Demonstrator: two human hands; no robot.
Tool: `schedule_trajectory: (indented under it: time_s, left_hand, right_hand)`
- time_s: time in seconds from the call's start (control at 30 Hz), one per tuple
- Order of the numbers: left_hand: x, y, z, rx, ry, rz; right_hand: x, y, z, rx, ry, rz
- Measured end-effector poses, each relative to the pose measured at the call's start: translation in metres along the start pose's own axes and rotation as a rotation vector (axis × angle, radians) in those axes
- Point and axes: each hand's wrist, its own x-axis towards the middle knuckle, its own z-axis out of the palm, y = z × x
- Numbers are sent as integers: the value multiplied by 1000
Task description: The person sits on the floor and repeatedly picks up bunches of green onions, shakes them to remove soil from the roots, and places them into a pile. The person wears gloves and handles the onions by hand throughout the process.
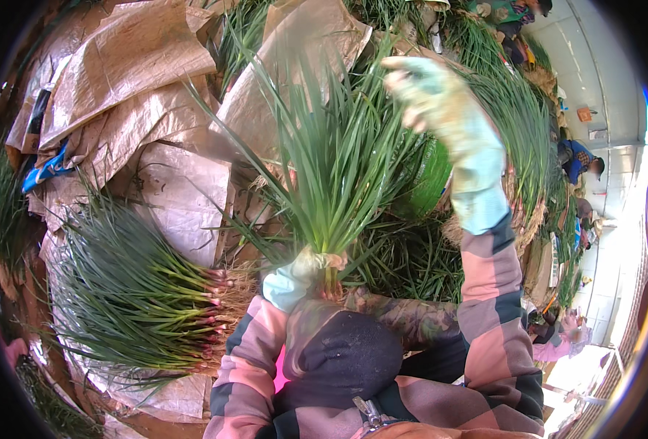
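Observation:
My left hand (pixel 305 270), in a cream and pale blue work glove, grips a bunch of green onions (pixel 332 203) near its base. The long leaves fan upward and away from me, and the roots are partly hidden beside my knee. My right hand (pixel 425 96), gloved alike, is raised beside the leaf tips on the right. It is motion-blurred, its fingers look apart, and no held thing shows in it. To my left lies a large pile of green onions (pixel 153 296), its reddish bulbs and pale roots turned toward me.
Brown woven plastic sacks (pixel 131 82) cover the ground ahead and left. Loose green leaves (pixel 411 258) lie beyond my leg, near a green sack (pixel 425 181). More onion bundles (pixel 513 120) stretch along the right. Other people, one a person in blue (pixel 576 159), are by the pale wall (pixel 582 66).

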Motion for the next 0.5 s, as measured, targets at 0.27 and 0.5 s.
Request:
schedule_trajectory:
  time_s: [0.27, 0.5]
  left_hand:
    - [-10, 11, 10, 88, 81, -25]
    - [-9, 2, 3, 53, 68, 61]
  right_hand:
    - [64, 33, 59, -1227, -62, 43]
    - [36, 42, -79, 55, 692, -55]
